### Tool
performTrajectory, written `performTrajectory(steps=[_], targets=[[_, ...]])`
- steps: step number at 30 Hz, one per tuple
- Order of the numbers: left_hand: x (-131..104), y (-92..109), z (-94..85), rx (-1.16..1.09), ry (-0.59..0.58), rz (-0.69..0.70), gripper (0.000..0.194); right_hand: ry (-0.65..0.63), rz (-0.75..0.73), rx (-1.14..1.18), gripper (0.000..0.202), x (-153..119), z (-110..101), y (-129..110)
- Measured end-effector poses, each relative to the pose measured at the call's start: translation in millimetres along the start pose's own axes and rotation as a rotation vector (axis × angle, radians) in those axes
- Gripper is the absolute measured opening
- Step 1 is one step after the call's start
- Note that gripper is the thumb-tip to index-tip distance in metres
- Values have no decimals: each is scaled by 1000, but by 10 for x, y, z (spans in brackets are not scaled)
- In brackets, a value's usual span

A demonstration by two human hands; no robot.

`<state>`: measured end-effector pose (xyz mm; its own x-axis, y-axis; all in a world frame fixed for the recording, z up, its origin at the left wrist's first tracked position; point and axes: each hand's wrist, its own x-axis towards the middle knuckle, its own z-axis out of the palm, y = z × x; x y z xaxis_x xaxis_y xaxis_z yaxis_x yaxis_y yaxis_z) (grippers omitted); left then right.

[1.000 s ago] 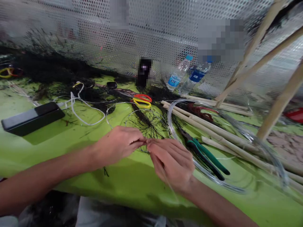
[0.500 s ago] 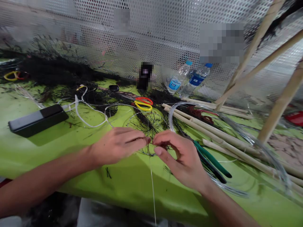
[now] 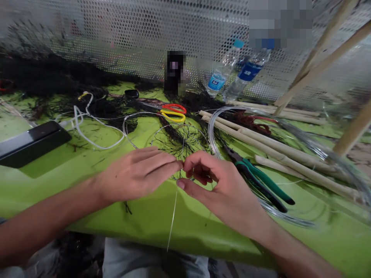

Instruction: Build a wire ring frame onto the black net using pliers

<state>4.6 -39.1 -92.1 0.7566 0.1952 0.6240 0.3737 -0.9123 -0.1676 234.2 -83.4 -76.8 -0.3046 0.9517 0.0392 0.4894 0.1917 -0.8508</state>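
Note:
A round wire frame [image 3: 153,133] with dark, branching strands [image 3: 185,144] lies on the green tabletop, its near side partly hidden behind my hands. My left hand [image 3: 142,172] reaches in from the left, fingers pressed together and fingertips pinched at the frame's near side; what they hold is hidden. Opposite it, my right hand [image 3: 214,181] is curved, with its thumb apart from the bent fingers. Its index fingertip meets the left fingertips. A thin pale thread [image 3: 173,216] runs down from below the hands past the table's front edge.
Green-handled pliers [image 3: 261,181], coiled clear line [image 3: 213,131] and bamboo sticks [image 3: 261,146] lie to the right. Red-and-yellow-handled scissors [image 3: 174,113] rest behind the frame. Left are a black box [image 3: 37,141] and white cable [image 3: 101,146]. Two water bottles [image 3: 217,79] stand behind.
My view has tilted down and shifted slightly. The left fingers have come closer to the right index fingertip. The hanging thread now slants to the left.

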Motion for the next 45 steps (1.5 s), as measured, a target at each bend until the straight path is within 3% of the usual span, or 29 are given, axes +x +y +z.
performTrajectory(steps=[8, 12, 18, 23, 30, 32, 35, 39, 45], targets=[[32, 32, 15, -14, -18, -6, 18, 77, 59, -45, 11, -42, -10, -65], [56, 46, -9, -51, -23, -36, 18, 120, 16, -101, 10, -46, -30, -134], [63, 61, -40, -51, 30, -59, 13, 301, -237, -300, 18, -71, -5, -184], [68, 78, -69, -67, 31, -101, 13, 432, -473, -596, 16, -114, 28, -70], [104, 142, -123, -62, 29, -132, 8, 422, -872, -759, 15, -44, -58, 125], [95, 142, -129, -40, 29, -111, 10, 430, -824, -808, 13, -21, -38, 91], [72, 121, -132, 10, 65, -44, 16, 405, -581, -678, 15, -14, -3, 4], [42, 90, -123, 56, 66, 3, 17, 214, -302, -344, 11, -12, -39, -73], [29, 122, -84, 42, 52, -51, 16, 62, -164, -71, 18, 19, -102, -29]])
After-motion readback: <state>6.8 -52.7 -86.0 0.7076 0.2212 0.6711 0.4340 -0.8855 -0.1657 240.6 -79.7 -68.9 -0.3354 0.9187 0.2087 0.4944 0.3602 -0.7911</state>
